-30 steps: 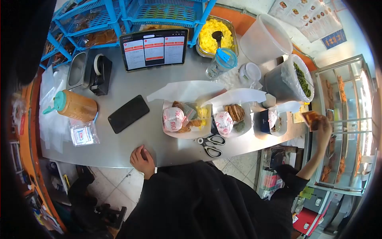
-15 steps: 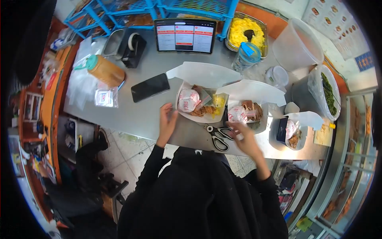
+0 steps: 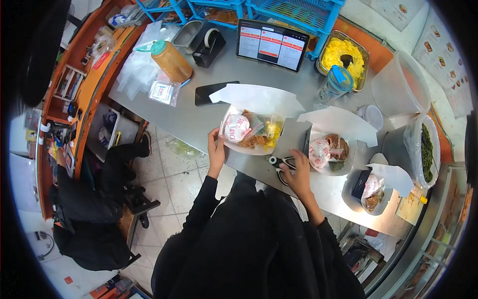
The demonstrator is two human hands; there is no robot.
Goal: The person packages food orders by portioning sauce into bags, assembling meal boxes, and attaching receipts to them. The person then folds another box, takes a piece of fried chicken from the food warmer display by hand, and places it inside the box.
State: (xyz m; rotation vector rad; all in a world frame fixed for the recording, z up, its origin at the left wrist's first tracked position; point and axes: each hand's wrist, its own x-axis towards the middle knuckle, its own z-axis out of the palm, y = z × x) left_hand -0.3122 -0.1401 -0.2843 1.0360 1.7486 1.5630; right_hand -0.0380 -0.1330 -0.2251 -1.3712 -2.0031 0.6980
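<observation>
My left hand (image 3: 216,155) grips the left side of an open paper takeaway box (image 3: 256,102). Inside it are a wrapped rice ball (image 3: 236,128) printed in red, shredded brown food, a small clear packet and yellow scrambled egg (image 3: 272,132). Over the black-handled scissors (image 3: 274,161), partly covering them, is my right hand (image 3: 300,180) with its fingers apart. Just right of that hand stands a second open box (image 3: 343,119) with wrapped rice and sliced brown meat. A third, smaller box (image 3: 393,178) sits farther right, with a dark card-like piece (image 3: 360,183) at its side.
Behind the boxes lie a phone (image 3: 204,94), partly covered by the lid, a tablet (image 3: 271,46), a tape dispenser (image 3: 209,49) and a sauce bottle (image 3: 172,62). An egg tray (image 3: 367,74) and a greens tub (image 3: 406,144) stand right. Another person (image 3: 92,199) is at the left.
The left box has shifted left, away from the second box and over part of the phone. My left hand has come onto its side. My right hand has moved left over the scissors.
</observation>
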